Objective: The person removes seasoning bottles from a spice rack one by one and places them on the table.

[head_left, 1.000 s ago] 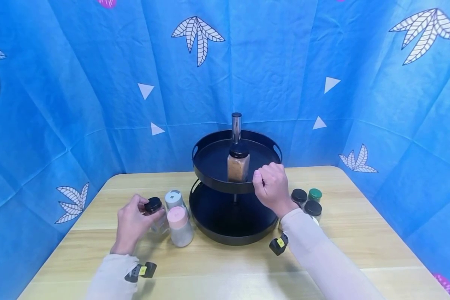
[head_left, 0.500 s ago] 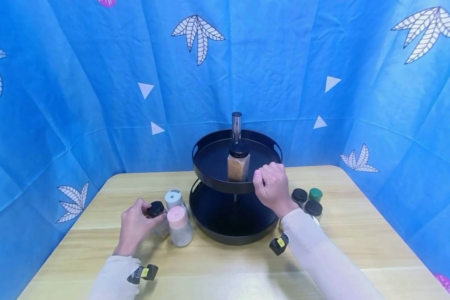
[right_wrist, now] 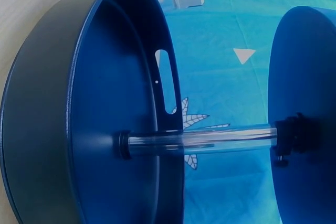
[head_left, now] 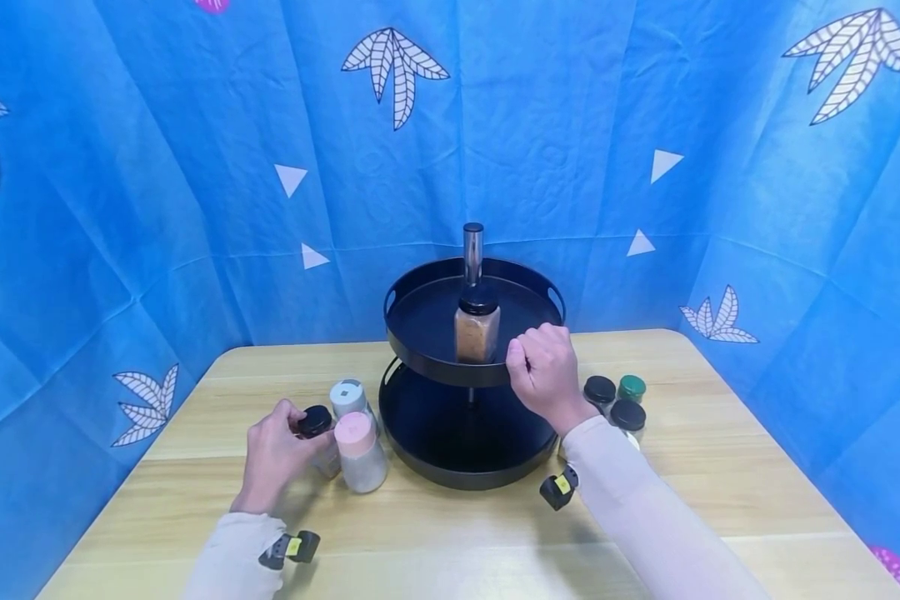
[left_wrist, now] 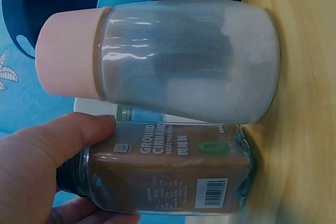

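My left hand (head_left: 277, 454) grips a glass jar of ground cinnamon (left_wrist: 168, 171) near its black lid (head_left: 315, 421), thumb on one side and fingers on the other. The jar stands upright, its base right at the tabletop. Close beside it is a pink-capped shaker (head_left: 362, 458) holding white contents, with a white-capped shaker (head_left: 347, 397) behind. My right hand (head_left: 546, 375) has its fingers curled at the right rim of a black two-tier round rack (head_left: 427, 358). On the rack's upper tray sits a black-lidded jar with brown contents (head_left: 476, 335).
Several jars stand at the right, partly behind my right forearm, among them a green-lidded jar (head_left: 632, 388) and a black-lidded jar (head_left: 627, 414). The rack's chrome post (right_wrist: 210, 140) joins its two trays. A blue curtain (head_left: 450, 167) hangs behind the wooden table (head_left: 450, 542).
My left hand has moved a little right and down with the cinnamon jar, bringing it closer to the pink-capped shaker. My right hand has stayed at the rack's rim.
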Action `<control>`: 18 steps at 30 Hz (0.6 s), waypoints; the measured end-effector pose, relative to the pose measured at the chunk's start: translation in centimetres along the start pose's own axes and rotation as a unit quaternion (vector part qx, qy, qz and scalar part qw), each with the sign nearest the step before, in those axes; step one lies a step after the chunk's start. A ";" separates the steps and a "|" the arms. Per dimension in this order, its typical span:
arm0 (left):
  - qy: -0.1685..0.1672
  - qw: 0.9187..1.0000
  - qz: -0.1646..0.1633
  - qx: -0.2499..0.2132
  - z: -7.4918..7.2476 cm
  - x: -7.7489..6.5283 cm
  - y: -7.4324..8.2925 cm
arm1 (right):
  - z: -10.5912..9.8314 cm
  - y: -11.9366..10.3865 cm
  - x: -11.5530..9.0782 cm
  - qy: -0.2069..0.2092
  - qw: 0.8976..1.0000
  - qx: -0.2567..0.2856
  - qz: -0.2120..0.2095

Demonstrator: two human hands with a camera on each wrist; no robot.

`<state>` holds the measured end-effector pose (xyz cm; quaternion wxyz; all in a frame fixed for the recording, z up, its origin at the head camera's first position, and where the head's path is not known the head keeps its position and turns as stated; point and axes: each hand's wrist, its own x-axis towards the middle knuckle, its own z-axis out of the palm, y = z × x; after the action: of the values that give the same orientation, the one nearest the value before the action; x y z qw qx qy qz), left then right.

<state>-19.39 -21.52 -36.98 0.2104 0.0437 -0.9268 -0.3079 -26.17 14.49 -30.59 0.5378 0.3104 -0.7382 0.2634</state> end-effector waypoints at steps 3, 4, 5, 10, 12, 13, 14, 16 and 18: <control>-0.005 1.000 -0.002 -0.002 0.0 -0.1 0.0 | 0.0 0.0 0.0 0.001 1.000 0.001 -0.001; -0.008 1.000 -0.003 -0.004 0.0 -0.1 0.1 | 0.0 0.0 0.0 0.001 1.000 0.001 -0.001; -0.012 1.000 -0.004 -0.006 -0.1 -0.1 0.1 | 0.0 0.0 0.0 0.001 1.000 0.001 0.000; -0.032 0.999 -0.001 -0.010 -0.1 -0.3 0.4 | 0.0 0.0 0.1 0.000 1.000 0.003 0.000; -0.038 0.999 0.003 -0.008 -0.1 -0.3 0.4 | 0.0 0.0 0.1 0.002 1.000 0.003 -0.003; -0.043 0.999 0.004 -0.008 -0.1 -0.3 0.5 | 0.1 0.0 0.1 0.004 1.000 0.004 -0.004; -0.048 0.999 0.005 -0.008 -0.1 -0.3 0.5 | 0.1 0.1 0.1 0.006 1.000 0.005 -0.006; -0.063 0.998 0.002 -0.008 -0.3 -0.2 0.5 | 0.1 0.1 0.2 0.006 1.000 0.007 -0.007; -0.088 0.996 -0.005 -0.006 -0.6 -0.1 0.6 | 0.0 0.2 0.2 -0.004 1.000 0.009 -0.004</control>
<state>-19.03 -21.41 -36.21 0.1269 0.0198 -0.9397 -0.3169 -26.35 14.57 -30.43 0.5332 0.3193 -0.7365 0.2670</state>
